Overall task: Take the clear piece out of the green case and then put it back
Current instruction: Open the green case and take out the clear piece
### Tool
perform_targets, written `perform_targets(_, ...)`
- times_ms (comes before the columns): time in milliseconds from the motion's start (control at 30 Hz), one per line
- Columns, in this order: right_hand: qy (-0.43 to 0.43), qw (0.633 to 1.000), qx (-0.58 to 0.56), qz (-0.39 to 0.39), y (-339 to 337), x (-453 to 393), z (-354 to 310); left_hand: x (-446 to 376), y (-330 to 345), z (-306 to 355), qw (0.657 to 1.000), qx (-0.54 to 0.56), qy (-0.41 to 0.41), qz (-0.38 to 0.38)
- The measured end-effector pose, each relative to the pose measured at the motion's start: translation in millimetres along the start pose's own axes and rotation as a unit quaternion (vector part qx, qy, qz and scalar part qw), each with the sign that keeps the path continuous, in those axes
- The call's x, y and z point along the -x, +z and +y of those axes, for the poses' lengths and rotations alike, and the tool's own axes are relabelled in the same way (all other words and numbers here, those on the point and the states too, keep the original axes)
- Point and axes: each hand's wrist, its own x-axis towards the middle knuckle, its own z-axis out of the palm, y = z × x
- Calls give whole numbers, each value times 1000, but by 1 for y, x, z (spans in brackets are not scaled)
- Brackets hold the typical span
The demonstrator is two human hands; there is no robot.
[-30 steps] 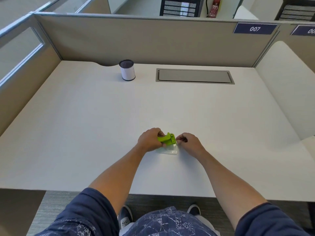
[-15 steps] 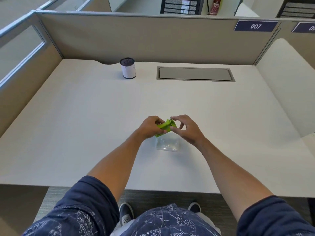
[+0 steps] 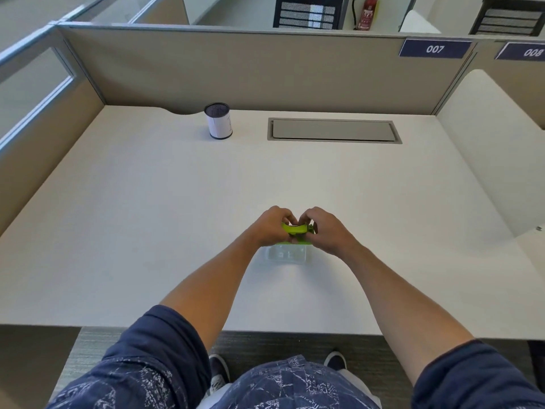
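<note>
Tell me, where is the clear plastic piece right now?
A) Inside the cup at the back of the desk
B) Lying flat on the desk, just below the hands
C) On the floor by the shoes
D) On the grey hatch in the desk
B: the clear piece lies flat on the desk just nearer the person than both hands, while the left hand and right hand hold the green case.

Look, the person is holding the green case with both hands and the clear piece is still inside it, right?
Not quite. Both hands, left hand and right hand, do hold the green case, but the clear piece is out of it: the head view shows it lying flat on the desk, just below the hands on the person's side.
</note>
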Motion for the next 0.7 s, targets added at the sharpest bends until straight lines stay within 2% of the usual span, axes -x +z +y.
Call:
perform_targets(233, 56, 996, -32, 59, -2, 12, 20, 4, -4, -8, 998, 36, 8, 48)
perform_targets(367, 134, 980, -39, 142, -2, 26, 39, 15, -6, -22, 997, -79, 1, 11)
perform_targets(500, 197, 959, 0, 202, 1, 39, 50, 25, 3, -32, 977, -212, 18, -25)
perform_targets(700, 227, 946, 2, 232, 9, 47, 52, 27, 10, -34, 958, -278, 59, -23)
